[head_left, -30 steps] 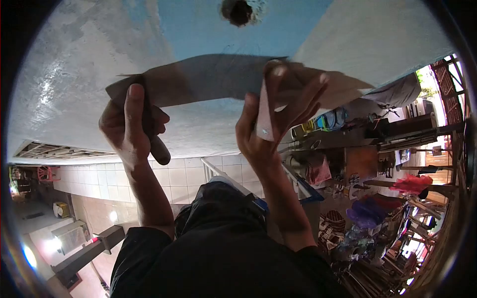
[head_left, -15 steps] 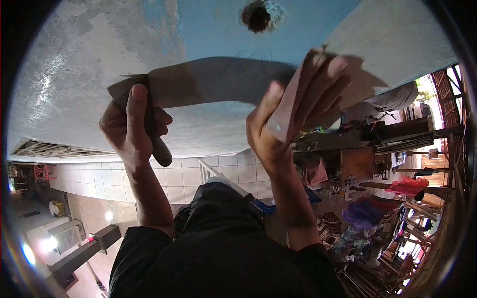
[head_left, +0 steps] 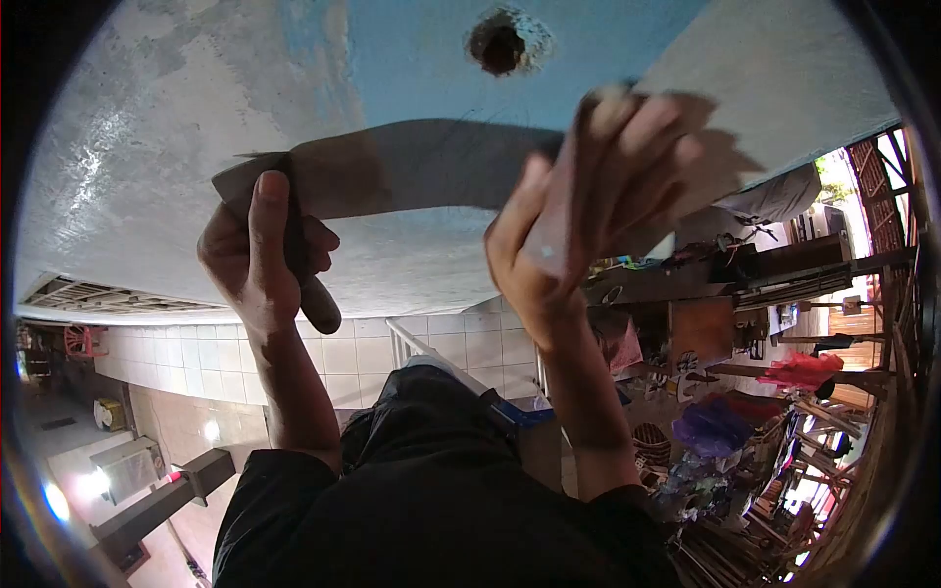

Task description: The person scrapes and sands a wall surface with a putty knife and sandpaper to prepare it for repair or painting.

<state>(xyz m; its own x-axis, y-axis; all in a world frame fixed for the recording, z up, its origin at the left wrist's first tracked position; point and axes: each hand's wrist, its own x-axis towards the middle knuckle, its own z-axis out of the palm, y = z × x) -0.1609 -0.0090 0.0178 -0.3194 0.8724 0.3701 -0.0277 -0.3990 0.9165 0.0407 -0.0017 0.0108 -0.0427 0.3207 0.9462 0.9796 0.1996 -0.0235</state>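
My left hand (head_left: 257, 250) is closed around the dark handle of a putty knife (head_left: 320, 306), thumb laid along it. The knife's flat blade points up and left, close to the patchy grey and blue wall (head_left: 412, 59). In my right hand (head_left: 520, 240) is a folded sheet of pinkish-brown sandpaper (head_left: 561, 220), gripped between thumb and fingers. Those fingers are slightly blurred and reach up toward the wall surface. A rough-edged hole (head_left: 500, 49) opens in the blue area above and between my hands. Shadows of my hands and arms darken the wall.
A white metal rail (head_left: 407, 338) rises beside my body above white floor tiles (head_left: 358, 353). At the left is a slatted vent (head_left: 108, 292) along the wall. Wooden boards, a purple plastic bag (head_left: 714, 426) and red plastic (head_left: 799, 367) clutter the right side.
My right hand's fingers and the sandpaper have shifted slightly up and tilted a little left. The left hand with the putty knife has barely moved.
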